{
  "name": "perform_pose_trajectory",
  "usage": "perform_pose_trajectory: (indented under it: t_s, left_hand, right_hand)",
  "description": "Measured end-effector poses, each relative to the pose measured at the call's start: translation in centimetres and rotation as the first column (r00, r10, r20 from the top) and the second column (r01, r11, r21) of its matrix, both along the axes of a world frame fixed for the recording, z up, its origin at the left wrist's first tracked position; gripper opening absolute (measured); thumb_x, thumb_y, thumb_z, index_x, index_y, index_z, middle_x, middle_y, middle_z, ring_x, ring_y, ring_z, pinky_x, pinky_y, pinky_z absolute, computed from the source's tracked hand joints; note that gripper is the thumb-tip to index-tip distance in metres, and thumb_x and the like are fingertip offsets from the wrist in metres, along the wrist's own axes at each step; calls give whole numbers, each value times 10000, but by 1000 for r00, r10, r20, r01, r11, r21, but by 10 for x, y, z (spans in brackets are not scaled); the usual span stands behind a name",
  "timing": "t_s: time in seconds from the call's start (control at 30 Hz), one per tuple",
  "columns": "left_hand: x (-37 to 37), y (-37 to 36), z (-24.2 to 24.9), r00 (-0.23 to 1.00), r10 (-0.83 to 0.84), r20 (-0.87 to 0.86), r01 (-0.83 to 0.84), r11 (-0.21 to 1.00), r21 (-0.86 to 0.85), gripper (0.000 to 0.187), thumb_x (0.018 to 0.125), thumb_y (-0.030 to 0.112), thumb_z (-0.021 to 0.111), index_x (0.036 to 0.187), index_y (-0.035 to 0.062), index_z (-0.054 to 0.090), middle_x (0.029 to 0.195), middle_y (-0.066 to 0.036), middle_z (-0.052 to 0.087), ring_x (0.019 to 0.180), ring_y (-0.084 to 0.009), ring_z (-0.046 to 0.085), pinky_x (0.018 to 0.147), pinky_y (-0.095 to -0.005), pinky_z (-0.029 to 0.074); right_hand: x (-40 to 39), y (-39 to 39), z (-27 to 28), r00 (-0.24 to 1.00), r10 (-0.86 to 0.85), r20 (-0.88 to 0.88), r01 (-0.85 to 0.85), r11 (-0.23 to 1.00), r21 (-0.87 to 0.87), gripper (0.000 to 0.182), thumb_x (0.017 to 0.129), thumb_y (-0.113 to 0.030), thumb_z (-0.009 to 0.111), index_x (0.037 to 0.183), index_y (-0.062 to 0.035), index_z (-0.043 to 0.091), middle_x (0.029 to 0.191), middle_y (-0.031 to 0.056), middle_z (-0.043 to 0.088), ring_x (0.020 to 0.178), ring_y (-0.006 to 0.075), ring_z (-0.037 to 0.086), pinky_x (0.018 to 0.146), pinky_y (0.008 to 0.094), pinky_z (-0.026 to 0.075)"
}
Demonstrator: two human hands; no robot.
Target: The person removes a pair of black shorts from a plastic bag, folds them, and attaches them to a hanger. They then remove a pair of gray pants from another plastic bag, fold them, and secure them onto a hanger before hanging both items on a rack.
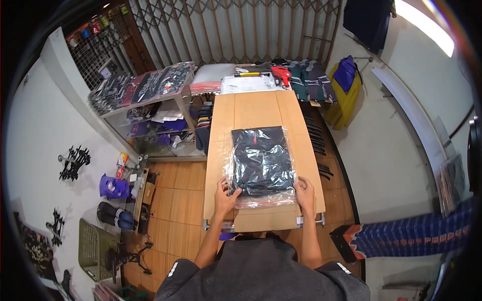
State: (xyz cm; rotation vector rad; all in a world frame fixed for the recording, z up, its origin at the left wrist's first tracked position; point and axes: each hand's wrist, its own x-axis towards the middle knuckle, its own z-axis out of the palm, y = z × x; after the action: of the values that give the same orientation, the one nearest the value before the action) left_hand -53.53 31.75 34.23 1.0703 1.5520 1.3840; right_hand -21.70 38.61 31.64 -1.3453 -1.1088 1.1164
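A dark folded garment [258, 155] lies flat inside a clear plastic bag [266, 200] on the cardboard-covered table [258, 108]. A small red mark shows near the garment's top edge. The bag's near end, with a red line across it, points toward my body. At its lower left corner, my left hand [227, 195] grips the bag's edge, thumb on top. My right hand [304, 193] holds the opposite edge at the lower right, with its thumb over the plastic. The undersides of both grips are hidden.
Beyond the cardboard lie a red tape dispenser-like tool [282, 74], a yellow-and-black stick [247, 74] and white packages [241, 84]. A glass cabinet [150, 120] topped with packed clothes stands left. Clothes hang under the table's sides. A green basket [95, 251] sits at lower left.
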Motion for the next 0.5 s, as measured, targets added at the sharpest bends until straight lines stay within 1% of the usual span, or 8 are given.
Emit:
perform_pose_trajectory:
  t_s: [0.03,0.13,0.17,0.27,0.3,0.4,0.43,0.5]
  left_hand:
    - [-2,-5,0,1000,-12,8,12,1000,0,820,810,118,846,1453,-38,362,1175,-202,636,1045,-232,667,836,-337,561]
    - [-13,-15,-11,993,-43,-112,47,998,32,843,795,100,855,1465,-26,359,1208,-201,607,1021,-228,667,824,-333,563]
    - [-13,-17,-12,998,-43,-50,46,997,54,823,801,95,837,1471,-12,371,1244,-200,579,1018,-237,650,839,-350,551]
    - [-6,-20,-1,937,55,-345,-29,996,80,774,806,78,806,1456,-15,397,1287,-213,542,1088,-287,605,902,-397,513]
    - [-3,-21,8,894,63,-444,-18,994,105,733,804,93,781,1436,-9,426,1315,-225,514,1163,-361,545,969,-450,461]
    - [12,-21,24,675,182,-715,15,966,260,722,798,123,781,1421,-4,438,1332,-240,499,1196,-397,521,998,-463,439]
    - [20,-20,26,721,170,-672,58,951,302,648,799,149,780,1370,15,504,1302,-215,537,1181,-391,535,1009,-465,435]
    - [35,-16,18,784,-1,-621,223,934,279,562,806,144,778,1306,14,559,1234,-199,584,1147,-374,564,995,-450,448]
  right_hand:
    - [1,-14,1,1000,-15,23,16,1000,-19,370,922,-29,678,1266,66,580,914,93,703,748,103,632,628,230,512]
    - [-7,-54,11,996,-77,-38,73,991,-110,355,929,-41,673,1257,64,584,929,102,701,767,121,656,622,245,563]
    - [-7,-60,7,995,-88,-49,82,991,-110,345,938,-56,670,1253,59,586,951,101,704,795,139,677,636,268,600]
    - [-15,-80,12,970,-167,-174,138,976,-166,340,942,-57,676,1250,57,588,992,104,709,803,139,684,643,264,597]
    - [-17,-84,15,957,-187,-222,148,973,-179,345,942,-48,683,1256,52,582,1030,111,715,828,151,699,657,259,597]
    - [-24,-89,6,919,-231,-320,195,971,-140,360,939,-35,687,1270,47,572,1046,122,719,851,162,712,671,247,591]
    - [-28,-91,13,922,-259,-289,226,964,-143,361,928,-24,698,1257,48,569,1015,132,725,840,172,721,673,233,583]
    - [-28,-89,3,933,-278,-227,253,958,-133,354,918,-25,702,1225,79,560,997,169,725,834,192,726,694,256,594]
